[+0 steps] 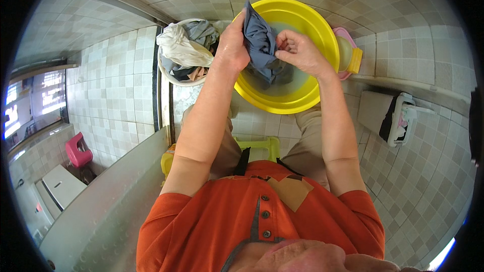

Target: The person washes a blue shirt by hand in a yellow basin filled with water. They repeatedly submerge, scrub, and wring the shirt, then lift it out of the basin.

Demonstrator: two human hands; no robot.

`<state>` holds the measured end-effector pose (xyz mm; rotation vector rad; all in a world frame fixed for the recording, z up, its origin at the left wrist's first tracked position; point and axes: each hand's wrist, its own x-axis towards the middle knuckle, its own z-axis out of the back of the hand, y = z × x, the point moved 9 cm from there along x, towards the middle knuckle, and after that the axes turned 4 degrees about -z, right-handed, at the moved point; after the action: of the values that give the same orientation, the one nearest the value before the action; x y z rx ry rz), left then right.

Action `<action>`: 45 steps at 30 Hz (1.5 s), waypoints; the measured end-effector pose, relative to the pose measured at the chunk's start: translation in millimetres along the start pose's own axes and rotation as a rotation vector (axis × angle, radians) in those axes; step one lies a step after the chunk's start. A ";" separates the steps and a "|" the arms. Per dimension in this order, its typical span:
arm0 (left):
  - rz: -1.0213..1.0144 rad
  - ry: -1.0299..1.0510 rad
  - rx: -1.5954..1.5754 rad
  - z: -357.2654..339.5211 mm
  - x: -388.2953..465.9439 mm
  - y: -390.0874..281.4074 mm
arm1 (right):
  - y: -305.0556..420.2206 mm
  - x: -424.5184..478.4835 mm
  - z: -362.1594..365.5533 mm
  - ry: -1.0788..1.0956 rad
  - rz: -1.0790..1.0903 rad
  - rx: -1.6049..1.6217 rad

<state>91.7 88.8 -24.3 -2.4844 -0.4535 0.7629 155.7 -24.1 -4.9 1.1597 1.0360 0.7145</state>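
Note:
A wet blue-grey garment (260, 37) is bunched up over a round yellow basin (329, 15). My left hand (232, 45) grips its left side, the thumb near the top edge. At its right side my right hand (300, 51) has curled fingers, with thumb and forefinger pinching the cloth's edge. The garment's lower end hangs into cloudy water (302, 79) in the basin; the submerged part looks darker. To the left of my left hand stands a white laundry basket (166, 71) heaped with clothes, a white garment (181, 47) on top.
Behind the basin's right side sits a pink tub (342, 32) with a yellow object (355, 60) on its rim. A light green stool (274, 147) is between my legs. A frosted glass panel (113, 189) runs along my left; a lidded bin (402, 121) stands right.

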 end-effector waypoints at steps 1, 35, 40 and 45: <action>0.012 0.022 -0.009 -4.4 -2.8 -0.7 | 1.4 -0.9 3.3 -0.028 0.000 0.042; -0.244 0.656 1.335 -23.9 -99.7 67.9 | -224.0 62.7 4.6 0.024 -0.477 -0.584; -0.379 0.323 1.337 -20.8 -90.5 40.2 | -122.7 19.3 -3.2 0.268 -0.427 -0.326; -0.318 0.607 1.608 -19.1 -93.5 65.3 | -93.3 -55.6 -7.8 0.273 -0.459 -0.291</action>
<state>40.1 -13.1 -6.3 -0.9589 0.0617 0.0405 122.1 -96.0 -79.5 0.5512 1.3205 0.6368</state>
